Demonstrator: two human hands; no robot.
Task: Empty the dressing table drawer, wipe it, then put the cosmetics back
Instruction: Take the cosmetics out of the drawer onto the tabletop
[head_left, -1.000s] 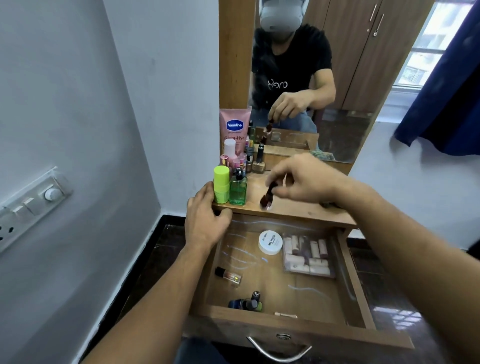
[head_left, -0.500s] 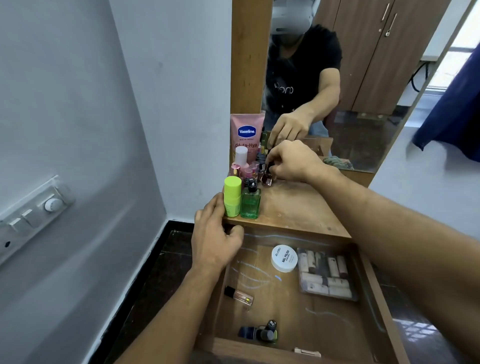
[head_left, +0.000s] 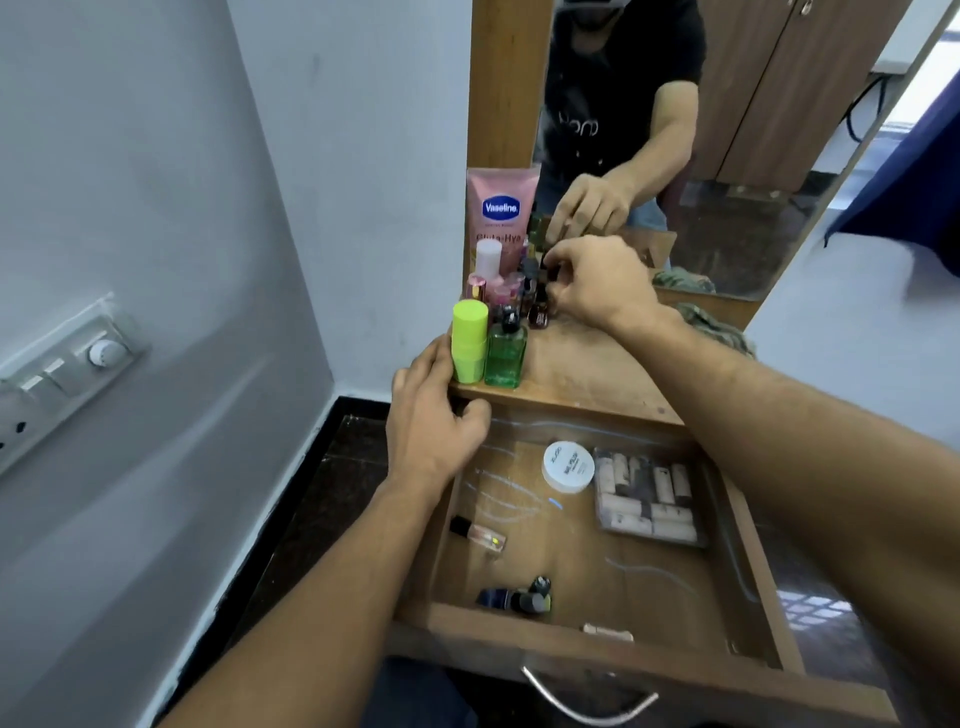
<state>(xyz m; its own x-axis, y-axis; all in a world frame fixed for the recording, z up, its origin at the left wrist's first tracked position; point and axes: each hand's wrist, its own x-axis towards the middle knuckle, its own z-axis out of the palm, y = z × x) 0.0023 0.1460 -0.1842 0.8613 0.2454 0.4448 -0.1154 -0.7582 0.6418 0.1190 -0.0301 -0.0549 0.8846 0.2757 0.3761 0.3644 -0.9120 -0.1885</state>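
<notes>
A dark nail polish bottle (head_left: 538, 314), upright on the tabletop (head_left: 587, 369) among other cosmetics (head_left: 505, 353), is pinched at its top by the right hand (head_left: 597, 283). The tabletop's corner is gripped by the left hand (head_left: 431, 421), fingers curled, above the open drawer (head_left: 644, 587).

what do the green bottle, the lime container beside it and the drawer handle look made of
Green bottle: glossy see-through plastic or glass, since light passes through the tinted body; I cannot tell which.
Lime container: opaque plastic, it seems, with an even, fairly matte colour.
Drawer handle: polished metal, a thin curved bar with bright highlights.
</notes>
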